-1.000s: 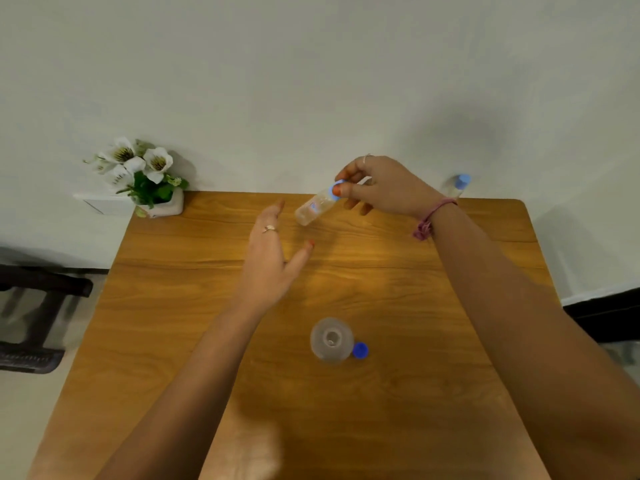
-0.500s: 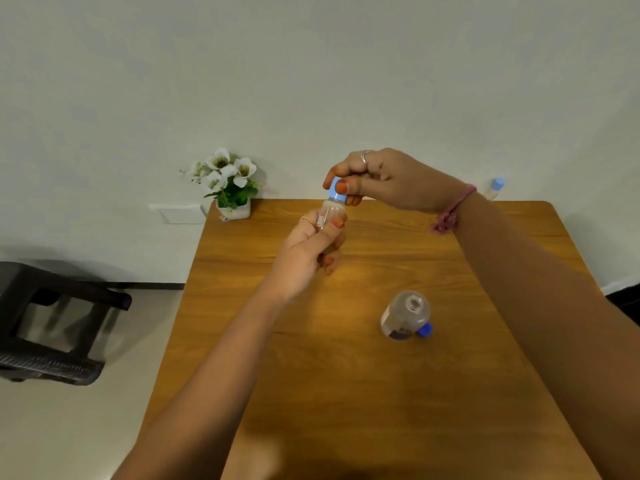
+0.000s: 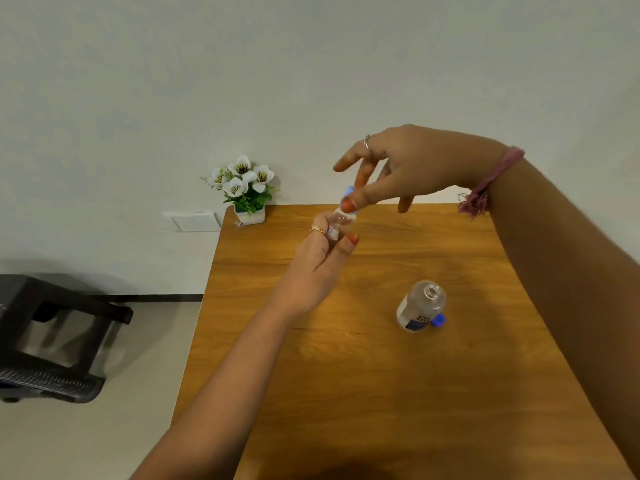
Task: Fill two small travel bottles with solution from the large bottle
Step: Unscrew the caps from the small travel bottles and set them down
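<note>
My left hand (image 3: 320, 261) grips a small clear travel bottle (image 3: 337, 224) upright above the far part of the wooden table (image 3: 363, 393). My right hand (image 3: 401, 166) is over it, thumb and a finger pinching the bottle's blue cap (image 3: 348, 195), the other fingers spread. The large clear bottle (image 3: 420, 306) stands uncapped on the table to the right, a dark label on its side. Its blue cap (image 3: 438, 321) lies on the table against its base. The second travel bottle is out of view, hidden behind my right arm.
A small white pot of white flowers (image 3: 247, 194) sits at the table's far left corner against the wall. A dark chair (image 3: 48, 337) stands on the floor left of the table. A white wall plate (image 3: 195, 221) is beside the table edge.
My left hand came up from open above the table and took hold of the travel bottle's body. My right hand shifted to the cap and spread its fingers. The camera turned left.
</note>
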`<state>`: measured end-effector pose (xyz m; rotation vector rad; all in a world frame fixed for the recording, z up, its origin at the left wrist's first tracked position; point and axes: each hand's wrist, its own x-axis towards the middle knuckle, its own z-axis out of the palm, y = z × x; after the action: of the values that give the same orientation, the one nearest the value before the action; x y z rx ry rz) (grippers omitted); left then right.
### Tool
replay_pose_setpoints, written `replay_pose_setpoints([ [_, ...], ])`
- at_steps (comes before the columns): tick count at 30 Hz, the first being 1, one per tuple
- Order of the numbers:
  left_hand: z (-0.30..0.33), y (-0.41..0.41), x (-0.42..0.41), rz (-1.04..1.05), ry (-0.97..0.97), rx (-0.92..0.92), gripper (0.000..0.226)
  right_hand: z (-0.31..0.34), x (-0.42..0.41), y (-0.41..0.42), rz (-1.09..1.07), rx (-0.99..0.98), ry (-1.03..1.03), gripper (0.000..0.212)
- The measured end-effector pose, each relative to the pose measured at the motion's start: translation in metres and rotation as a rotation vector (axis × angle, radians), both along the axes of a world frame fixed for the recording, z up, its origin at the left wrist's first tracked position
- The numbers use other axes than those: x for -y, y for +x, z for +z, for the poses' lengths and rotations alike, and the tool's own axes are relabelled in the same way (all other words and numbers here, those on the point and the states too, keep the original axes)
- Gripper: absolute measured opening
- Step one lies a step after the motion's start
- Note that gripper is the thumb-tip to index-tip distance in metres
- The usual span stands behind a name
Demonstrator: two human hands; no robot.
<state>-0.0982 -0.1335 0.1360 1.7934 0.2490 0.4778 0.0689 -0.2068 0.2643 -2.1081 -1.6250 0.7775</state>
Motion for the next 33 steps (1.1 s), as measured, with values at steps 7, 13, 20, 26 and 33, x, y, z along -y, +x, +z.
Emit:
replay_pose_setpoints([
  [7, -0.010, -0.005, 0.002, 0.000, 0.004, -0.008, 0.013, -0.003, 0.001, -0.014, -0.015, 0.018, -0.024, 0.049],
  [13, -0.019, -0.008, 0.007, -0.007, 0.011, -0.061, 0.018, -0.007, 0.006, -0.018, 0.091, 0.113, -0.053, 0.046],
  [20, -0.030, -0.010, 0.016, -0.109, -0.104, -0.089, 0.014, -0.024, 0.023, -0.026, 0.050, 0.275, -0.125, 0.026],
  [26, -0.078, -0.024, 0.033, -0.050, -0.243, -0.220, 0.020, -0.088, 0.101, -0.042, -0.378, -0.192, 0.408, 0.030],
  [33, -0.136, -0.024, 0.067, 0.052, -0.055, -0.480, 0.051, -0.225, 0.153, -0.088, -0.865, -0.682, 0.544, 0.039],
])
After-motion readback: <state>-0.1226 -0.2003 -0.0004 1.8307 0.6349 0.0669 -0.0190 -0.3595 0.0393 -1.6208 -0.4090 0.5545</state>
